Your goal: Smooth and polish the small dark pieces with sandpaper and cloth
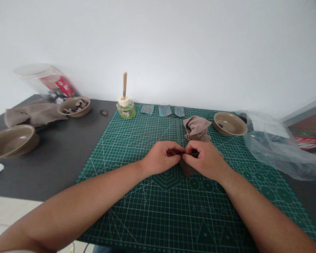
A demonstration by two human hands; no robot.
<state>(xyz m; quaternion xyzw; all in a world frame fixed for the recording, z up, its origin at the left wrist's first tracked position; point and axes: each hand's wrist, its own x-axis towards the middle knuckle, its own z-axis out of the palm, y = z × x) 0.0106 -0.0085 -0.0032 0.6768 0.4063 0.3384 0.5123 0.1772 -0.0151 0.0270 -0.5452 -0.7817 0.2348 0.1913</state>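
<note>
Above the middle of the green cutting mat (121, 144), my left hand (164, 157) and my right hand (204, 158) meet fingertip to fingertip. Both are closed in a pinch on a small dark piece (182, 153), mostly hidden by the fingers; its kind cannot be made out. A brown cloth (188, 169) lies under my right hand, and its crumpled part (197, 127) is bunched up just beyond the knuckles. To the right of that stands a tan bowl (230, 123) with a small dark bit inside.
Three bluish patches (164, 110) lie along the mat's back edge beside a glass bottle (125, 109) with sticks. On the left are a bowl of dark and pale pieces (75, 106), another bowl (12, 142), a brown cloth (38, 112) and a clear bag (52, 82). Clear plastic (276, 147) lies right.
</note>
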